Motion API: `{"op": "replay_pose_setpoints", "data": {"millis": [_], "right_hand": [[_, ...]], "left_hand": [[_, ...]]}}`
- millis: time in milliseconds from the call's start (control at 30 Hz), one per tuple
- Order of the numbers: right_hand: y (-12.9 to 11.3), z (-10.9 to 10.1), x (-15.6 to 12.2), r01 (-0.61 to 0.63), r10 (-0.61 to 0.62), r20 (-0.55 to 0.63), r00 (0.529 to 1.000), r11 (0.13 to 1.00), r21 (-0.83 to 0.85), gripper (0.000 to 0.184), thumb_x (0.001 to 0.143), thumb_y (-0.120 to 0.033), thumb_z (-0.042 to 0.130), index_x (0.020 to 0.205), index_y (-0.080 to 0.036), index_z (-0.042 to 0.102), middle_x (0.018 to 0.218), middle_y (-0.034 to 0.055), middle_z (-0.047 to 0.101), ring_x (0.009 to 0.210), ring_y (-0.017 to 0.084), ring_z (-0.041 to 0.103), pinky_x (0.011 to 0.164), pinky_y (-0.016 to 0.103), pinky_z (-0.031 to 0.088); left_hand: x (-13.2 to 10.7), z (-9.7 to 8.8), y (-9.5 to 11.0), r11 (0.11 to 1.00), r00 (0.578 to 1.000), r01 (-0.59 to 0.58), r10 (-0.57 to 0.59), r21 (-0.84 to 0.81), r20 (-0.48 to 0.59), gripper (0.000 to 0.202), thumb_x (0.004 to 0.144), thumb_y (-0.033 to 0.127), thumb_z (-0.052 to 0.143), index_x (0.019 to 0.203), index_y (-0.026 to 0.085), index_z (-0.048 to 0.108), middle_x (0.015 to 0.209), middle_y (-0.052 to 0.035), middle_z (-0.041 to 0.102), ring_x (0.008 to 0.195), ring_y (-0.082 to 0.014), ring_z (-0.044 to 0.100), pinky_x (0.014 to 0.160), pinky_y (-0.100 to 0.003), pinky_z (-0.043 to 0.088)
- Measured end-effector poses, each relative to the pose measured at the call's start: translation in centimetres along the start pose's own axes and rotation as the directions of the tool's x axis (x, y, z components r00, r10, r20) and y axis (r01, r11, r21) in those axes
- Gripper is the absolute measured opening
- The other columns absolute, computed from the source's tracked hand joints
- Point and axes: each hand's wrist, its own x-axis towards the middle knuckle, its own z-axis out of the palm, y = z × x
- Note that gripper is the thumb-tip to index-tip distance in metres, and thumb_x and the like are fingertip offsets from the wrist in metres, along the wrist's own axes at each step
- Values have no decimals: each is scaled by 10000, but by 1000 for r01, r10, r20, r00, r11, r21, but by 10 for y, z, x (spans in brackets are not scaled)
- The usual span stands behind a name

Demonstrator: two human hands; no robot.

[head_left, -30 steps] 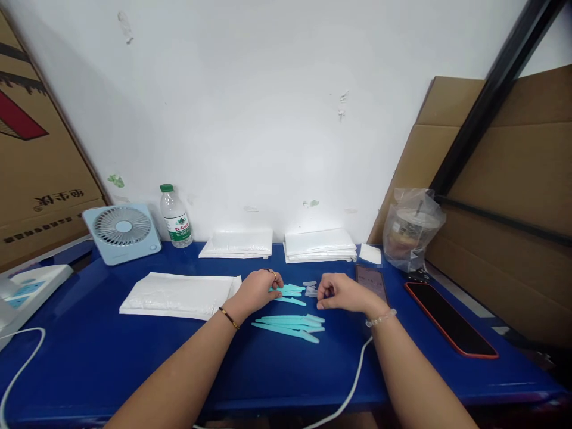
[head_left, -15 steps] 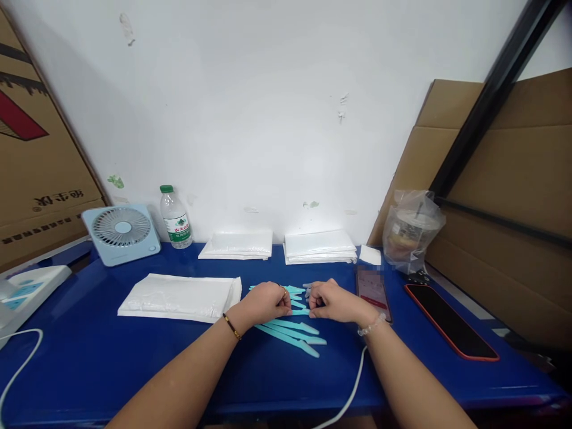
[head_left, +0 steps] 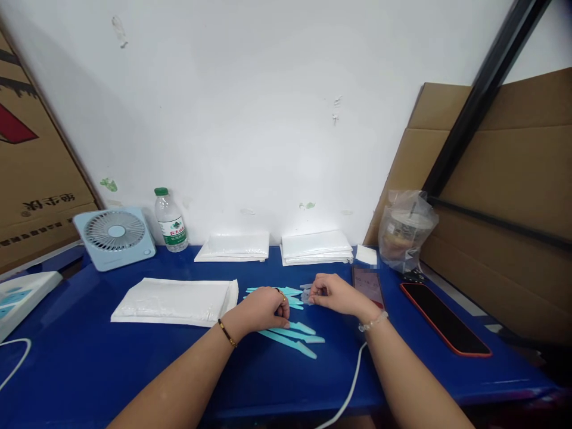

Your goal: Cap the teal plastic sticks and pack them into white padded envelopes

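Note:
Several turquoise eyebrow razors (head_left: 295,345) lie fanned out on the blue table, handles to the left and blade ends to the right. My left hand (head_left: 267,307) is closed, its fingertips down on the uppermost of these razors. More turquoise razors (head_left: 294,292) lie just beyond it, partly hidden by my fingers. My right hand (head_left: 333,293) is closed in a pinch at a few small clear plastic pieces (head_left: 306,294), which look like blade caps. What exactly sits between its fingertips is partly hidden.
White padded packets (head_left: 172,301) lie left of my hands; more packets (head_left: 316,245) are by the wall. A blue fan (head_left: 117,235) and water bottle (head_left: 172,223) stand back left. Phones (head_left: 447,319) and a bagged cup (head_left: 406,232) are right. A white cable (head_left: 353,393) crosses the front edge.
My hands have parted from the razor they both held. My left hand has come slightly nearer, to the lower razors; my right has shifted slightly away to the clear pieces.

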Motion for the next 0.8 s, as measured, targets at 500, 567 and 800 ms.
{"op": "replay_pose_setpoints", "data": {"millis": [500, 567, 800], "right_hand": [[1, -4, 0, -68, 68, -12, 998, 998, 14, 147, 758, -261, 581, 739, -173, 698, 702, 26, 672, 610, 143, 571, 536, 222, 378], [1, -6, -1, -58, 59, -38, 998, 998, 25, 148, 756, -279, 588, 751, -184, 701, 705, 19, 673, 611, 140, 565, 535, 222, 378], [-3, -8, -3, -8, -6, 110, 994, 991, 133, 193, 769, -318, 591, 759, -171, 717, 702, 20, 679, 627, 147, 587, 535, 221, 386]], "left_hand": [[5, -6, -15, 975, 946, 221, -222, -30, -236, 169, 729, 348, 625, 823, 209, 647, 843, -13, 661, 782, -170, 581, 647, -244, 371], [2, -7, -11, 984, 951, 172, -181, -57, -252, 267, 690, 412, 665, 871, 215, 646, 912, -14, 647, 831, -173, 578, 671, -241, 383], [-1, 4, 6, 999, 999, 13, -11, -33, 48, 157, 693, 378, 668, 744, 229, 679, 738, 11, 648, 675, -140, 553, 544, -237, 316]]}}
